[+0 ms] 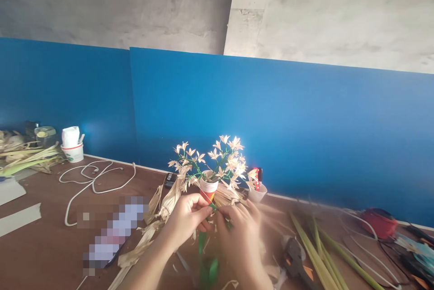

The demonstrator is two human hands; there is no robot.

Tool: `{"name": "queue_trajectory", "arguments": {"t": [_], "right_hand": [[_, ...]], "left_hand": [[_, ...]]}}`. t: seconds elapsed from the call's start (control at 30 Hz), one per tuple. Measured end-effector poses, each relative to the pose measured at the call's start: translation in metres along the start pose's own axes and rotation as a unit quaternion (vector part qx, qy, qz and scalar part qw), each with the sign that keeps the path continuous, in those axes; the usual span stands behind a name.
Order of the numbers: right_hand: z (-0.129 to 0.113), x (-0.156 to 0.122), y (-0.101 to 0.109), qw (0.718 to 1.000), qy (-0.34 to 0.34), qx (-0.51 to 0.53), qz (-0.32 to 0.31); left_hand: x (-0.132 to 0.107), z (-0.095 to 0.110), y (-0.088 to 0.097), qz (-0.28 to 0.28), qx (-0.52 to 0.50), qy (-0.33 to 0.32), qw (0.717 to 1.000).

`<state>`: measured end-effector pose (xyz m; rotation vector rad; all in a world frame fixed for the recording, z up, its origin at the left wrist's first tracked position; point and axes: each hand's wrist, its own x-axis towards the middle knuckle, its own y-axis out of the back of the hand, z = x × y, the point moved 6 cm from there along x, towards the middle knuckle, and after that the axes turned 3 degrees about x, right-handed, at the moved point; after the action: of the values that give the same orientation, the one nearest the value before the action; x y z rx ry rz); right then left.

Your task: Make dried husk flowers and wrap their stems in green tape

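Note:
My left hand (191, 214) is closed, its thumb and fingers pinching a thin green-wrapped piece in front of the paper cup. Close beside it, my right hand (241, 224) has thumb and forefinger pressed on the same green tape, while its other fingers are raised. A strip of green tape (202, 242) hangs below the hands toward a loop of tape (212, 271) on the table. Just beyond stands a stack of paper cups (208, 187) holding green-stemmed sprays of cream flowers (233, 161). Exactly what the tape wraps is too small to tell.
Dry corn husks (172, 197) lie around the cups. A blurred-out phone-like object (117, 233) and white cable (93, 181) are left; dark-handled pliers (294, 254), green stalks (318, 254) and a red object (378, 223) are right. A blue partition (271, 118) backs the table.

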<state>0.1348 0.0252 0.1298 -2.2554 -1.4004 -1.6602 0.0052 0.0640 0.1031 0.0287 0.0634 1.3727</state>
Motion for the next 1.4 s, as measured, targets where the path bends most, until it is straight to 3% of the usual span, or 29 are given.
{"name": "queue_trajectory", "arguments": {"t": [0.07, 0.13, 0.2, 0.3, 0.37, 0.43, 0.63, 0.7, 0.77, 0.87, 0.93, 1.03, 1.07, 1.13, 1.17, 1.23, 1.4], "right_hand": [[0.008, 0.000, -0.004, 0.996, -0.054, 0.061, -0.036], [0.020, -0.002, -0.013, 0.971, -0.149, 0.156, -0.105], [0.029, -0.008, -0.024, 0.907, -0.258, 0.280, -0.181], [0.027, -0.016, -0.034, 0.773, -0.351, 0.471, -0.240], [0.023, -0.018, -0.036, 0.702, -0.365, 0.557, -0.255], [0.019, -0.020, -0.038, 0.653, -0.365, 0.605, -0.273], [0.017, -0.028, -0.053, 0.541, -0.368, 0.663, -0.365], [0.017, -0.030, -0.057, 0.520, -0.373, 0.673, -0.371], [0.018, -0.031, -0.058, 0.525, -0.372, 0.668, -0.374], [0.026, -0.028, -0.054, 0.576, -0.379, 0.631, -0.356], [0.041, -0.021, -0.046, 0.652, -0.385, 0.567, -0.324], [0.075, -0.002, -0.023, 0.823, -0.358, 0.379, -0.225], [0.085, 0.003, -0.016, 0.867, -0.343, 0.300, -0.200], [0.099, 0.008, -0.011, 0.928, -0.288, 0.122, -0.201], [0.102, 0.008, -0.013, 0.942, -0.251, 0.032, -0.222], [0.105, 0.003, -0.022, 0.945, -0.210, -0.050, -0.245], [0.092, -0.011, -0.064, 0.933, -0.137, -0.160, -0.293]], "left_hand": [[0.001, 0.002, 0.003, 0.000, 0.010, -0.014, 1.000], [0.000, 0.005, 0.006, -0.003, 0.020, -0.030, 0.999], [-0.002, 0.007, 0.007, -0.014, 0.026, -0.043, 0.999], [-0.005, 0.009, 0.007, -0.040, 0.016, -0.035, 0.998], [-0.007, 0.009, 0.006, -0.057, -0.001, -0.026, 0.998], [-0.008, 0.009, 0.006, -0.068, -0.013, -0.024, 0.997], [-0.010, 0.011, 0.007, -0.087, -0.036, -0.039, 0.995], [-0.010, 0.010, 0.005, -0.092, -0.049, -0.035, 0.994], [-0.010, 0.009, 0.004, -0.094, -0.057, -0.032, 0.993], [-0.008, 0.008, 0.004, -0.084, -0.055, -0.035, 0.994], [-0.006, 0.007, 0.008, -0.064, -0.039, -0.038, 0.996], [-0.002, 0.005, 0.023, -0.011, 0.014, -0.032, 0.999], [0.000, 0.004, 0.029, 0.009, 0.035, -0.032, 0.999], [0.003, 0.003, 0.040, 0.043, 0.061, -0.044, 0.996], [0.005, 0.002, 0.045, 0.057, 0.068, -0.049, 0.995], [0.009, -0.001, 0.053, 0.082, 0.077, -0.048, 0.992], [0.013, -0.004, 0.063, 0.096, 0.082, -0.029, 0.992]]}}
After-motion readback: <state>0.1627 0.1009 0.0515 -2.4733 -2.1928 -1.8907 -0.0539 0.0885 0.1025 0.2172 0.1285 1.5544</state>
